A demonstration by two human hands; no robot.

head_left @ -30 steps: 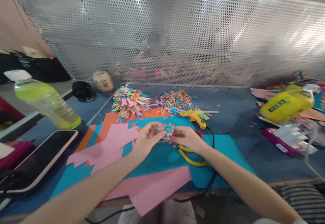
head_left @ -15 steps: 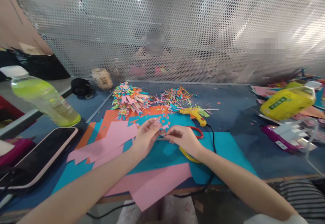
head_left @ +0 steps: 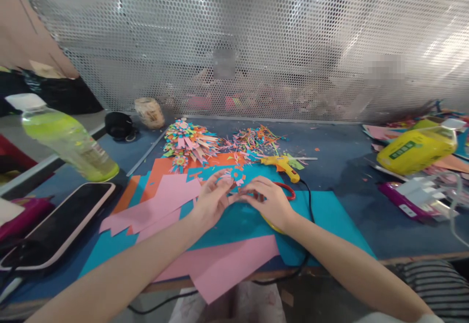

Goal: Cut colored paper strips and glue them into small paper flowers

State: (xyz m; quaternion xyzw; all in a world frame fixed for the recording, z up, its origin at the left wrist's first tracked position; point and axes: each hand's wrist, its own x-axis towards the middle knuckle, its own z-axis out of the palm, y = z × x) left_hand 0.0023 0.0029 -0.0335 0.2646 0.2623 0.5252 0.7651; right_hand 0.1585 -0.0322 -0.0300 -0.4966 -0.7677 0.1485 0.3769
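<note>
At the near edge of the table a pink sheet [head_left: 227, 264] hangs over the front, lying on a teal sheet [head_left: 322, 210]. Just beyond, both hands have sunk. A second ago they held the small paper flower [head_left: 236, 175] up off the work; now they rest low on the teal sheet, knuckles almost touching.

The left hand [head_left: 212, 201] is curled, with its fingertips closed on the flower's near edge. The right hand [head_left: 269, 202] lies palm down with bent fingers tucked toward the left thumb; I cannot tell whether it grips anything. To my eye the flower is being steadied close to the table rather than turned in the air.

Scissors [head_left: 287, 192] poke out from under the right hand. Past them lie a yellow glue gun [head_left: 282, 162], a heap of finished flowers [head_left: 186, 142] and the mesh screen [head_left: 256, 44].
</note>
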